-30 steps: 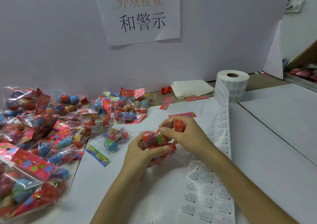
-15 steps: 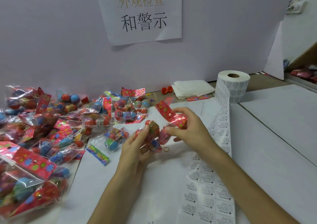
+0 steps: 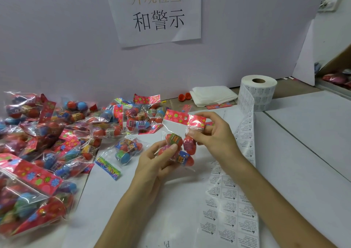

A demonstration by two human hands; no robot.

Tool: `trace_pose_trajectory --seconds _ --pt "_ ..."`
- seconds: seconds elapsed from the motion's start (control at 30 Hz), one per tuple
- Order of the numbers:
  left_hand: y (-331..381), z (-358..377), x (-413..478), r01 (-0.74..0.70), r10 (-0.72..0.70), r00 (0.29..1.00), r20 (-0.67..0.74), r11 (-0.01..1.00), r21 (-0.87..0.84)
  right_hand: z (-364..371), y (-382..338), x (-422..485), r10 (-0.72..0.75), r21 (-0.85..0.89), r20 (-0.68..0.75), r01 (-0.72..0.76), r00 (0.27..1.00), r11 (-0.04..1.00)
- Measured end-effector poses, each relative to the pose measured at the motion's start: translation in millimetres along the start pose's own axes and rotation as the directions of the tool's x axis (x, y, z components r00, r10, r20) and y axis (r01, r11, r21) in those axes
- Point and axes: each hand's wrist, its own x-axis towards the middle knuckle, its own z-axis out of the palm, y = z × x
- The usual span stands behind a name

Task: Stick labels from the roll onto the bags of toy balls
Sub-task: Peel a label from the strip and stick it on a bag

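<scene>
Both hands hold one clear bag of toy balls with a red flowered header card, a little above the white table. My left hand grips the bag's lower part around the red balls. My right hand pinches the bag just below the header card, which now lies stretched out flat. The white label roll stands at the back right. Its strip of printed labels runs toward me under my right forearm.
A big heap of similar bags covers the table's left side, and one single bag lies just left of my hands. Folded white cloths and two small orange pieces lie by the wall. A paper sign hangs above.
The bag was bunched between both hands. My right hand has since pulled its header card up and out, so the bag is spread open between the hands.
</scene>
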Motion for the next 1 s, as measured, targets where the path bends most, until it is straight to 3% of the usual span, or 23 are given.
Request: trace_pose_trajectory --seconds 0.23,0.4,0.47,0.57,0.63,0.7,0.87,1.0 --pt "-3 0 0 -0.001 0.000 1.000 0.020 1.000 0.008 0 0 -1 -0.029 -0.106 -0.014 0.027 0.999 0.994" --pt "-4 2 1 -0.125 0.145 0.983 -0.113 0.978 0.170 -3 -1 1 -0.073 -0.135 -0.005 0.072 0.997 0.988" --pt "-4 1 2 -0.168 0.211 0.960 -0.185 0.960 0.224 -9 -3 5 -0.119 -0.182 -0.082 0.103 0.989 0.978" --pt "-3 -4 2 -0.267 0.407 0.875 -0.261 0.857 0.440 -24 -7 10 -0.256 -0.410 -0.246 0.139 0.935 0.902" --pt "-2 -6 1 -0.307 0.525 0.817 -0.238 0.746 0.590 -34 -8 12 -0.306 -0.579 -0.317 0.072 0.898 0.812" --pt "-3 -5 0 -0.315 0.584 0.783 -0.216 0.670 0.672 -42 -7 13 -0.275 -0.637 -0.380 -0.035 0.883 0.770" --pt "-7 -6 1 -0.239 0.630 0.749 -0.206 0.547 0.803 -52 -4 17 -0.086 -0.359 -0.426 -0.081 0.900 0.930" --pt "-6 -6 1 -0.209 0.726 0.672 -0.143 0.372 0.904 -37 0 16 0.117 -0.056 -0.315 -0.142 0.942 0.988"
